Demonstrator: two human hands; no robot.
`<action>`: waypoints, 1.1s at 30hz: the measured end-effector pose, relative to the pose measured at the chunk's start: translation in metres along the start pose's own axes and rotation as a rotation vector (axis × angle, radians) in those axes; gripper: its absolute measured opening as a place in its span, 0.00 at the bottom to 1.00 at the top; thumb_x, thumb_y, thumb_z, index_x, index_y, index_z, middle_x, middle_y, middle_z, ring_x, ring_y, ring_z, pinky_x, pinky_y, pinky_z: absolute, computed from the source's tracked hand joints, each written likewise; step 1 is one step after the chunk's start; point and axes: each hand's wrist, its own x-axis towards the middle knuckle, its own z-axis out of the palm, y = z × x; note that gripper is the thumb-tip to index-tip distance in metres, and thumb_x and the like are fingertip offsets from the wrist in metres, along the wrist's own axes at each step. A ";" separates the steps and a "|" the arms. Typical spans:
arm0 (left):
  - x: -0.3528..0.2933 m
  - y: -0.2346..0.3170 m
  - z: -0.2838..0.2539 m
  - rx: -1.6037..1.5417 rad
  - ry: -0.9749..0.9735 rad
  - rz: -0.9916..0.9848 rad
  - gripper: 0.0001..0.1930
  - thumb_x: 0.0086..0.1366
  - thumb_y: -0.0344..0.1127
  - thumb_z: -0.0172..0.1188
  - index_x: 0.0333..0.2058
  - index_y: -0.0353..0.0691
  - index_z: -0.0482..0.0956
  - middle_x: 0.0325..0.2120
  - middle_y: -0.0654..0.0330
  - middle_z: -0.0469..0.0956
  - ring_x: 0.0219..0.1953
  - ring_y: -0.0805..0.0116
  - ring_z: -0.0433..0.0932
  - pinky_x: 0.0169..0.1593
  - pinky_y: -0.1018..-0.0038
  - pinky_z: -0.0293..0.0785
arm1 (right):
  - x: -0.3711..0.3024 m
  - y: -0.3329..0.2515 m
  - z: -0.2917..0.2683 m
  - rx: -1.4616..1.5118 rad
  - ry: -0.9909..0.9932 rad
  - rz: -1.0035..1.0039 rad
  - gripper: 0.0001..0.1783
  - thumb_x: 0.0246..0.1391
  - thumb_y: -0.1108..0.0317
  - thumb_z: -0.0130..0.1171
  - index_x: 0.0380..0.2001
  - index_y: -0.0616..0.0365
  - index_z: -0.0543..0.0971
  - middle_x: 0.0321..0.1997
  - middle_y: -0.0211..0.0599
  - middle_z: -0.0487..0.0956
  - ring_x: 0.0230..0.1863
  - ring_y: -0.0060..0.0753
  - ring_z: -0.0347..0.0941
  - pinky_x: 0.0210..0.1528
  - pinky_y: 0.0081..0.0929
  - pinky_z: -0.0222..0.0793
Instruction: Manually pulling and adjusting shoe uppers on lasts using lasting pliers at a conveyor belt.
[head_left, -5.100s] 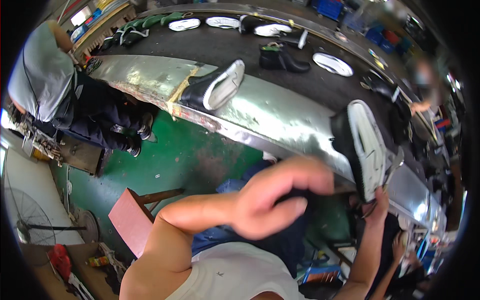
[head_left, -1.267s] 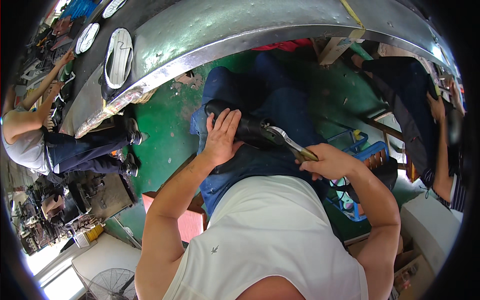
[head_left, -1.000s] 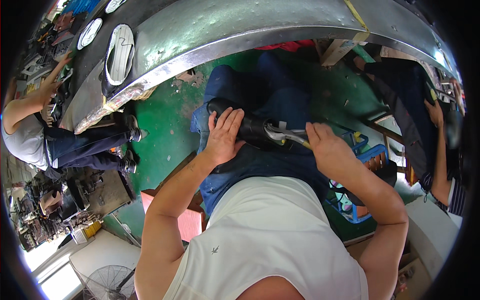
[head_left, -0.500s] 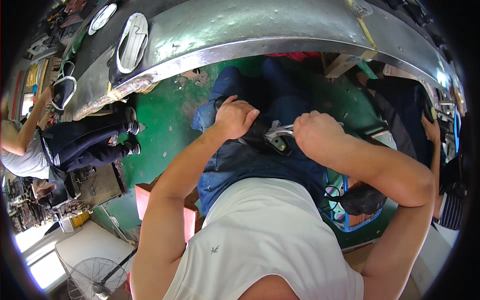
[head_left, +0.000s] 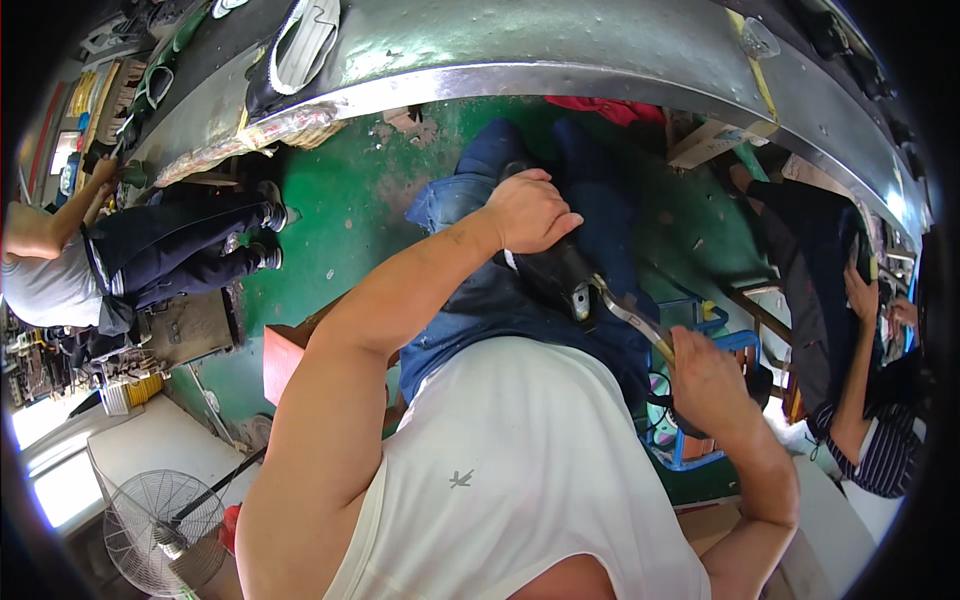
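Note:
A dark shoe upper (head_left: 548,275) stretched over a last lies across my thighs, its end toward my waist. My left hand (head_left: 530,212) is closed round it from above and presses it against my legs. In the closed fingers of my right hand (head_left: 708,382) are metal pincers (head_left: 632,318), held by the handles. Their jaws meet the near end of the upper; whether they grip its edge is too small to tell. A small light metal part (head_left: 580,300) shows in the end of the last.
A metal-topped bench (head_left: 500,40) curves across ahead, with a white-lined shoe (head_left: 303,48) on it. Co-workers stand at the left (head_left: 50,270) and the right (head_left: 850,390). Beside me are a pink box (head_left: 285,362), a blue-framed rack (head_left: 690,462) and a fan (head_left: 165,530).
My right hand has swung right and back toward me with the pincers, now angled down to the right. My left hand and the shoe have shifted right and slightly away, the shoe turning.

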 end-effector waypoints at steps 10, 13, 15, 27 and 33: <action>-0.021 -0.019 0.018 0.009 -0.082 -0.191 0.22 0.75 0.45 0.44 0.31 0.43 0.85 0.33 0.54 0.84 0.44 0.55 0.81 0.63 0.58 0.65 | 0.087 -0.016 0.001 0.033 -0.059 -0.128 0.14 0.54 0.69 0.59 0.42 0.66 0.75 0.36 0.48 0.79 0.39 0.49 0.80 0.38 0.43 0.76; -0.021 -0.022 0.020 0.032 -0.031 -0.144 0.22 0.75 0.46 0.45 0.30 0.42 0.85 0.33 0.53 0.84 0.44 0.54 0.81 0.62 0.58 0.66 | 0.051 0.002 0.006 0.050 -0.071 -0.082 0.16 0.56 0.67 0.60 0.44 0.67 0.74 0.34 0.50 0.80 0.37 0.51 0.80 0.41 0.47 0.74; 0.007 -0.004 0.002 0.008 -0.045 0.011 0.23 0.73 0.47 0.47 0.28 0.42 0.85 0.30 0.51 0.84 0.42 0.49 0.81 0.61 0.58 0.68 | 0.008 0.013 0.016 0.075 -0.044 0.000 0.17 0.57 0.66 0.60 0.45 0.67 0.74 0.34 0.51 0.80 0.37 0.53 0.80 0.43 0.49 0.74; -0.016 -0.008 0.035 -0.228 0.036 -0.249 0.21 0.76 0.45 0.44 0.35 0.42 0.85 0.39 0.58 0.84 0.51 0.60 0.79 0.69 0.55 0.56 | 0.029 0.031 0.053 0.402 0.124 0.005 0.28 0.56 0.73 0.58 0.60 0.71 0.69 0.57 0.60 0.75 0.57 0.60 0.73 0.60 0.45 0.71; -0.014 -0.008 0.033 -0.264 0.006 -0.232 0.23 0.77 0.47 0.41 0.37 0.43 0.85 0.38 0.59 0.84 0.51 0.61 0.79 0.70 0.56 0.54 | 0.044 0.032 0.044 0.155 0.287 -0.033 0.28 0.54 0.75 0.58 0.60 0.70 0.70 0.55 0.54 0.76 0.56 0.55 0.74 0.58 0.41 0.73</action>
